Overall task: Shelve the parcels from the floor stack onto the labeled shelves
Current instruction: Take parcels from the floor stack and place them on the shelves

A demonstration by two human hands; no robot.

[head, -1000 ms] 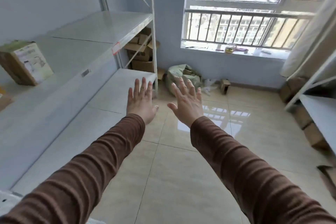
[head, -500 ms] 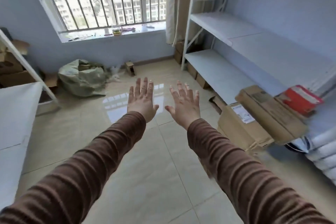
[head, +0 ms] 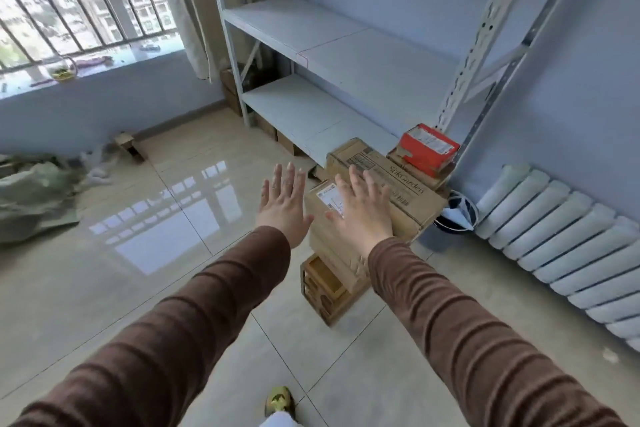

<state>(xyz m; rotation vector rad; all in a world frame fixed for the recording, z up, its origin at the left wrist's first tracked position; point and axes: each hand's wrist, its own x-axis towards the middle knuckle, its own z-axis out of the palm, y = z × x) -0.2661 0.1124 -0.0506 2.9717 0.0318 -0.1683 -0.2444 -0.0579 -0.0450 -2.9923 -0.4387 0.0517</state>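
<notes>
Brown-sleeved arms are reaching forward with the fingers [head: 289,174] of the left hand [head: 283,206] and the right hand [head: 360,210] spread straight, holding nothing. Since half a second ago the view has been swinging right, bringing the floor stack [head: 341,246] of cardboard parcels directly under the hands, so a pickup looks imminent. The labelled top parcel [head: 323,198] is sitting nearest, beside a long printed carton [head: 401,191] and a red box [head: 427,148]. The metal shelves [head: 311,28] are standing bare just behind. A white radiator [head: 561,239] and a dark bin [head: 453,218] are crowding the stack's right side.
</notes>
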